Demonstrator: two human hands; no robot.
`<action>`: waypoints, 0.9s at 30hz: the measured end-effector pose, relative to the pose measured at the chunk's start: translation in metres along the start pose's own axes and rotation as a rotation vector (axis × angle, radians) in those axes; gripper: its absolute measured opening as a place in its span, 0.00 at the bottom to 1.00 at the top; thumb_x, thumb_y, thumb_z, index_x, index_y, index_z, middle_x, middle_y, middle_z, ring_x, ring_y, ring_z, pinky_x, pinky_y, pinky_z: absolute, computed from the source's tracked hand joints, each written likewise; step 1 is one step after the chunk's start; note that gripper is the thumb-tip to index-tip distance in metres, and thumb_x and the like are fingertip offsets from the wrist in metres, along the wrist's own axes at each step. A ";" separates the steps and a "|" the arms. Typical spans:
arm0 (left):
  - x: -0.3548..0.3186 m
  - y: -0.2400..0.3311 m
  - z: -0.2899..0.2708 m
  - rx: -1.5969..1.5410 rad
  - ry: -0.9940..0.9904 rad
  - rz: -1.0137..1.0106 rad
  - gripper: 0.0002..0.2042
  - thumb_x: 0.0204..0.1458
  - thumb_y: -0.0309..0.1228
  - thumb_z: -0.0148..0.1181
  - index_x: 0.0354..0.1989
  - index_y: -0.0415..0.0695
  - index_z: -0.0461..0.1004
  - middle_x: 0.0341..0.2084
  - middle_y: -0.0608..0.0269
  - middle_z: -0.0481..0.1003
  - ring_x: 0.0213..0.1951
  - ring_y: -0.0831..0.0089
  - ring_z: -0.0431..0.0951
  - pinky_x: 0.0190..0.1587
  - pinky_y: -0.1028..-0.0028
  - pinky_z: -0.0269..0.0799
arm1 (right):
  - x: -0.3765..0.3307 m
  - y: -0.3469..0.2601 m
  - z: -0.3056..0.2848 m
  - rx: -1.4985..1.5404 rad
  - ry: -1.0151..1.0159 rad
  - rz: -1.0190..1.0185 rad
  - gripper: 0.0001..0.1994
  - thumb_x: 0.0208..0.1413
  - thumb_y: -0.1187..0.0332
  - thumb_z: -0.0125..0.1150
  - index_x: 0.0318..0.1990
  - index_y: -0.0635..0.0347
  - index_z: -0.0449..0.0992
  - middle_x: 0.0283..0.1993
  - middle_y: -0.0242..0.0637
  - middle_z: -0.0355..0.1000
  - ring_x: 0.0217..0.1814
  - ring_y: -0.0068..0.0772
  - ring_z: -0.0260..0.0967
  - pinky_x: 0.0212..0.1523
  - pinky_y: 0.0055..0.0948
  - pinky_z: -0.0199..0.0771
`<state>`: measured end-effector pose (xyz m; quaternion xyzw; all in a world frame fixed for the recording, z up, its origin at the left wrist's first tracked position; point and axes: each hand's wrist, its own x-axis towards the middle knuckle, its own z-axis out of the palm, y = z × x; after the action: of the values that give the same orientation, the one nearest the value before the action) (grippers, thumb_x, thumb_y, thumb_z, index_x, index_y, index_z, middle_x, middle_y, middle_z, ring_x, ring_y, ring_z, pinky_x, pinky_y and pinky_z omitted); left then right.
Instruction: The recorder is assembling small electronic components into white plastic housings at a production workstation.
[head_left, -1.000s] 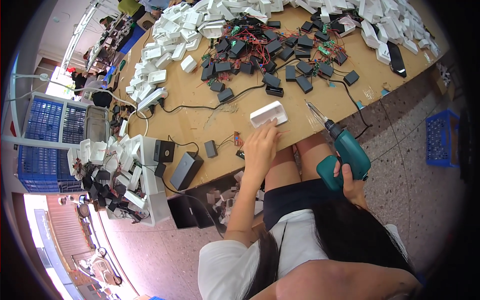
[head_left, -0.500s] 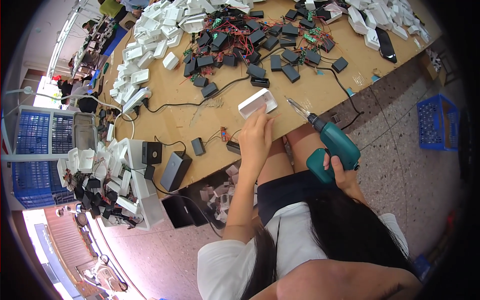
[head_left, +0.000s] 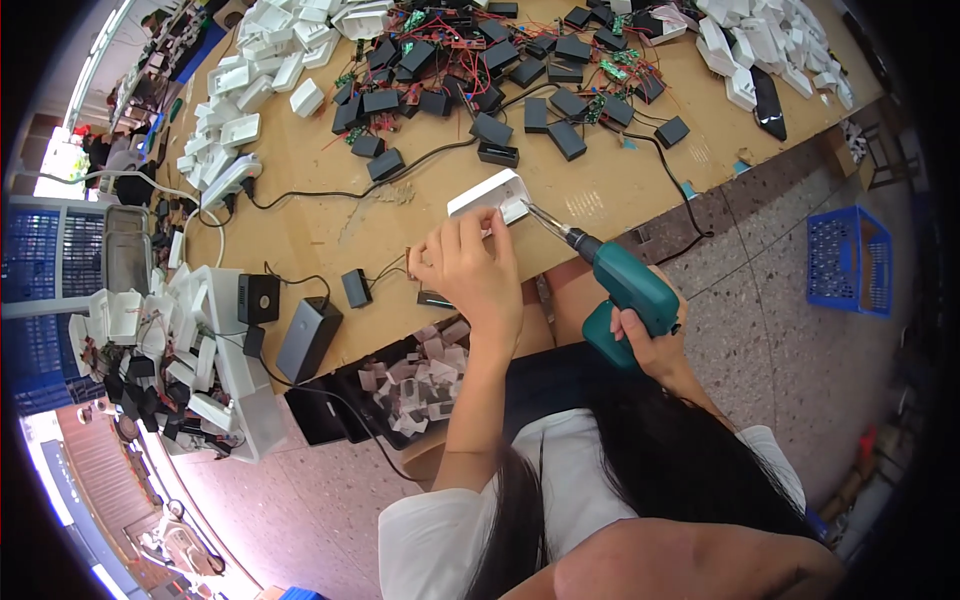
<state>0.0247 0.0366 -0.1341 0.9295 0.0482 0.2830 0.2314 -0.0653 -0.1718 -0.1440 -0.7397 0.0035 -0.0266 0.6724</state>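
A white plastic case (head_left: 475,197) lies with its hollow side up near the table's front edge. My left hand (head_left: 472,262) is at its near wall, with thumb and fingertips closed on the rim; the other fingers are curled. In my right hand (head_left: 652,340) is a green pistol-shaped electric screwdriver (head_left: 632,280), gripped round the handle. Its long slim tip meets the right end of the case; whether it touches a screw is too small to tell. Left of my left hand, a small black box (head_left: 356,288) with thin wires lies on the table.
Piles of white cases (head_left: 290,45) and wired black boxes (head_left: 400,100) cover the far table (head_left: 330,160). A black cable (head_left: 330,193) crosses it to a power strip (head_left: 228,180). A filled white bin (head_left: 250,400) stands left, a blue crate (head_left: 850,262) on the floor right.
The screwdriver's tip has moved left to the case's right end. My left hand has shifted left and bent its fingers at the case's near wall. The whole view has shifted slightly.
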 end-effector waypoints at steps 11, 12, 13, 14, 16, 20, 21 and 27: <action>0.014 -0.036 0.084 0.089 0.108 0.048 0.05 0.53 0.28 0.70 0.36 0.47 0.79 0.52 0.64 0.77 0.57 0.65 0.76 0.65 0.56 0.61 | 0.063 0.040 0.025 -0.155 -0.027 -0.072 0.15 0.53 0.74 0.72 0.47 0.70 0.78 0.45 0.48 0.76 0.45 0.46 0.77 0.47 0.36 0.77; 0.016 -0.038 0.087 0.089 0.102 0.048 0.05 0.54 0.28 0.69 0.36 0.47 0.79 0.51 0.65 0.77 0.57 0.66 0.77 0.65 0.56 0.61 | 0.067 0.043 0.028 -0.157 -0.028 -0.070 0.15 0.53 0.74 0.72 0.47 0.70 0.78 0.45 0.48 0.76 0.45 0.46 0.77 0.47 0.36 0.77; 0.017 -0.039 0.089 0.089 0.100 0.046 0.05 0.54 0.28 0.69 0.36 0.47 0.79 0.51 0.65 0.77 0.57 0.66 0.77 0.65 0.56 0.61 | 0.069 0.045 0.030 -0.148 -0.024 -0.063 0.15 0.53 0.74 0.72 0.47 0.70 0.78 0.45 0.48 0.76 0.44 0.46 0.77 0.47 0.35 0.77; 0.019 -0.040 0.091 0.091 0.103 0.044 0.05 0.54 0.28 0.69 0.36 0.47 0.79 0.51 0.66 0.77 0.56 0.66 0.77 0.65 0.57 0.61 | 0.072 0.048 0.032 -0.140 -0.021 -0.057 0.15 0.53 0.74 0.72 0.47 0.70 0.78 0.45 0.48 0.77 0.44 0.45 0.77 0.46 0.35 0.77; 0.020 -0.044 0.096 0.092 0.103 0.040 0.05 0.54 0.28 0.69 0.37 0.47 0.79 0.51 0.67 0.78 0.56 0.67 0.77 0.65 0.57 0.61 | 0.076 0.051 0.037 -0.136 -0.014 -0.044 0.15 0.53 0.74 0.72 0.47 0.70 0.78 0.45 0.48 0.77 0.44 0.44 0.77 0.46 0.34 0.77; 0.023 -0.050 0.099 0.095 0.103 0.037 0.05 0.54 0.28 0.69 0.37 0.47 0.80 0.51 0.67 0.78 0.56 0.67 0.77 0.64 0.58 0.61 | 0.082 0.057 0.043 -0.135 -0.014 -0.068 0.14 0.54 0.75 0.72 0.47 0.70 0.79 0.46 0.47 0.77 0.44 0.44 0.77 0.46 0.34 0.77; 0.023 -0.052 0.099 0.092 0.100 0.033 0.05 0.54 0.28 0.69 0.37 0.47 0.80 0.51 0.67 0.77 0.56 0.67 0.77 0.64 0.58 0.61 | 0.083 0.058 0.045 -0.135 -0.017 -0.068 0.14 0.54 0.75 0.72 0.47 0.70 0.79 0.46 0.47 0.77 0.44 0.44 0.77 0.46 0.34 0.77; 0.023 -0.058 0.098 0.098 0.095 0.016 0.05 0.54 0.28 0.69 0.38 0.47 0.80 0.51 0.67 0.77 0.57 0.67 0.77 0.61 0.58 0.61 | 0.084 0.057 0.053 -0.180 -0.026 -0.097 0.15 0.54 0.74 0.72 0.47 0.69 0.78 0.46 0.47 0.77 0.44 0.45 0.77 0.46 0.35 0.77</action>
<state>0.0999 0.0537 -0.2207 0.9256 0.0654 0.3261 0.1808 0.0223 -0.1279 -0.2032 -0.7965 -0.0386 -0.0494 0.6013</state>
